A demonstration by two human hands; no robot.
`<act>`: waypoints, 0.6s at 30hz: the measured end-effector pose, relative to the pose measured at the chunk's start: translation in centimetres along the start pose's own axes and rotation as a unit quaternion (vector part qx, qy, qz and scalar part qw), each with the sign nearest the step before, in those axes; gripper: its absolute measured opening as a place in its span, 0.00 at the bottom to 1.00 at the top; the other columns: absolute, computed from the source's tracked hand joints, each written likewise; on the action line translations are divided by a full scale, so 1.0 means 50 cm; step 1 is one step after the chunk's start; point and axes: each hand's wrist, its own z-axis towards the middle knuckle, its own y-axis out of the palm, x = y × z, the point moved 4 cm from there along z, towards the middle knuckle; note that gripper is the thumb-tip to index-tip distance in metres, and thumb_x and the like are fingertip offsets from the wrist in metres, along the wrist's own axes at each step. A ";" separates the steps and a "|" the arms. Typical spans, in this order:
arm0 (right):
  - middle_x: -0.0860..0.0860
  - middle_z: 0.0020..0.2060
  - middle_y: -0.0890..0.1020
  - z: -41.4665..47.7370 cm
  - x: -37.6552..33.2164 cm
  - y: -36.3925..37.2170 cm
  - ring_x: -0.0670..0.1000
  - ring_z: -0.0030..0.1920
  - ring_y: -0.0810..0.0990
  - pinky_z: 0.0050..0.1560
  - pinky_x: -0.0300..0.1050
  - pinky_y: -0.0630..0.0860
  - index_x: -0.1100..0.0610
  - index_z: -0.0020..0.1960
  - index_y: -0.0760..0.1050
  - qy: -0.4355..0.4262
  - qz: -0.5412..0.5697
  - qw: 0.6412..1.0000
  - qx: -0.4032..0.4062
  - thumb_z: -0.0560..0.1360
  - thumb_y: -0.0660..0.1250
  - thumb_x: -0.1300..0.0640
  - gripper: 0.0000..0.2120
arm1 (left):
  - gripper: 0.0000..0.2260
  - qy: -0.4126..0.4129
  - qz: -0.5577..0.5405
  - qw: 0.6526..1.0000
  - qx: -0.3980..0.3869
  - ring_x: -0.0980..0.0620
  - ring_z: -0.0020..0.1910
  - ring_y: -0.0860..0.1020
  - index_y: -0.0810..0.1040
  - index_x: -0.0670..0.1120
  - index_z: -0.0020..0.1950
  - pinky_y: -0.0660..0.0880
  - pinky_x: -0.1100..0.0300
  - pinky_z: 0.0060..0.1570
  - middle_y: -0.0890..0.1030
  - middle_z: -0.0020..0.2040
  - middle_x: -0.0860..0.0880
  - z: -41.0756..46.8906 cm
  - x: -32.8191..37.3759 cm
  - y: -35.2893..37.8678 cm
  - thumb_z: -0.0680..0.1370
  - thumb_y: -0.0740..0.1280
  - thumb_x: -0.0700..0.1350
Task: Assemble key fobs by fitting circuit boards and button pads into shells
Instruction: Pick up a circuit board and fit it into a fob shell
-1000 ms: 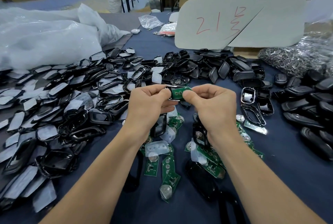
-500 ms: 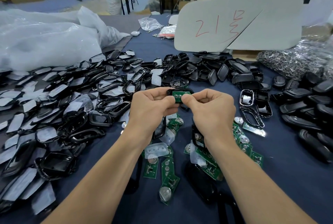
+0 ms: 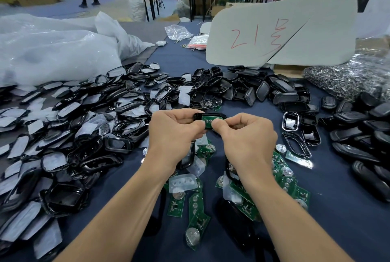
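Right hand slid onto flat green board in glossy black shell.

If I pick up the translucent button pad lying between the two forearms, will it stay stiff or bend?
Probably it bends: the button pad looks thin, translucent and rubbery. So thin, it is likely very light. Being flat with shallow domes, it should not roll.

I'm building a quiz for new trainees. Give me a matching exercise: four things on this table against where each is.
Things: 1 circuit board; 2 white sign; 3 key-ring heap; 4 clear plastic bags.
Places: A far left; B in the shell held by left hand and right hand; C far right; D upright at the back.
Pairs: 1-B, 2-D, 3-C, 4-A.
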 end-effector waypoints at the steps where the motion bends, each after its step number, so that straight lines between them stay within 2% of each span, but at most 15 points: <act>1: 0.41 0.22 0.79 0.000 0.000 -0.001 0.42 0.22 0.75 0.26 0.33 0.70 0.49 0.29 0.81 0.002 -0.005 1.000 0.000 0.68 0.81 0.47 0.14 | 0.12 0.003 0.005 1.000 0.002 0.48 0.36 0.88 0.86 0.48 0.45 0.82 0.63 0.36 0.88 0.38 0.47 -0.001 0.001 0.000 0.73 0.77 0.30; 4: 0.41 0.21 0.79 -0.001 0.000 -0.005 0.42 0.23 0.74 0.25 0.33 0.66 0.49 0.29 0.81 0.012 -0.011 1.000 0.005 0.67 0.81 0.46 0.14 | 0.12 0.014 0.018 1.000 -0.005 0.47 0.37 0.88 0.86 0.49 0.45 0.83 0.61 0.38 0.88 0.39 0.47 -0.004 0.003 0.000 0.72 0.77 0.31; 8: 0.42 0.22 0.79 -0.003 -0.001 -0.010 0.42 0.24 0.75 0.28 0.35 0.67 0.49 0.29 0.82 0.020 -0.003 1.000 0.003 0.67 0.81 0.46 0.13 | 0.11 0.020 0.029 0.999 -0.008 0.46 0.37 0.88 0.86 0.51 0.44 0.85 0.57 0.40 0.88 0.38 0.47 -0.008 0.007 -0.002 0.71 0.80 0.34; 14: 0.39 0.22 0.79 -0.011 -0.017 -0.008 0.40 0.27 0.78 0.23 0.31 0.66 0.48 0.29 0.81 -0.016 -0.032 0.999 -0.005 0.66 0.80 0.42 0.14 | 0.13 0.020 0.021 0.999 0.022 0.46 0.33 0.87 0.87 0.50 0.38 0.82 0.61 0.34 0.87 0.36 0.46 -0.003 0.010 -0.008 0.70 0.79 0.31; 18: 0.36 0.25 0.80 -0.013 -0.022 -0.007 0.38 0.30 0.79 0.31 0.26 0.69 0.48 0.30 0.80 -0.038 -0.023 0.999 0.009 0.66 0.80 0.40 0.15 | 0.16 0.019 0.003 1.000 0.020 0.47 0.33 0.87 0.88 0.52 0.34 0.82 0.61 0.34 0.87 0.36 0.45 -0.002 0.019 -0.007 0.70 0.78 0.30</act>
